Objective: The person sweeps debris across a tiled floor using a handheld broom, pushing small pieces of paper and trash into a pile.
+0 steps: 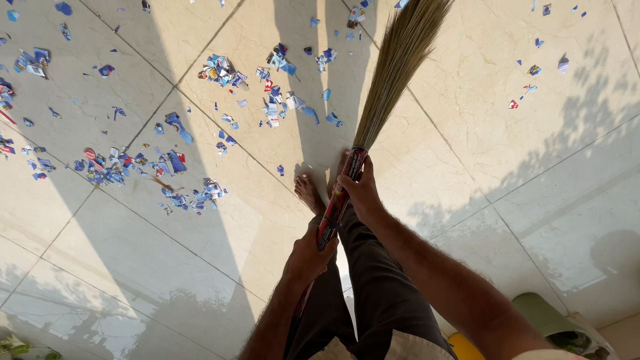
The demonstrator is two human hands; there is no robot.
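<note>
Both hands grip the grass broom (393, 80): right hand (360, 190) clenched high on its wrapped handle, left hand (312, 250) lower. Torn paper scraps (167, 160) litter the tiled floor (480, 133) toward its left edge, seemingly half-gathered, so most sweeping is left.

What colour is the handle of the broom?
The broom handle is mostly red with dark patches, seen in the head view, held by both hands.

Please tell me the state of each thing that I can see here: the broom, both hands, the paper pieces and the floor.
broom: held up, bristles spread forward over the floor
left hand: shut on the broom handle, lower grip
right hand: shut on the broom handle, nearer the bristles
paper scraps: torn, scattered in loose clusters
tiled floor: sunlit, crossed by shadows
bare foot: flat on the floor
</note>
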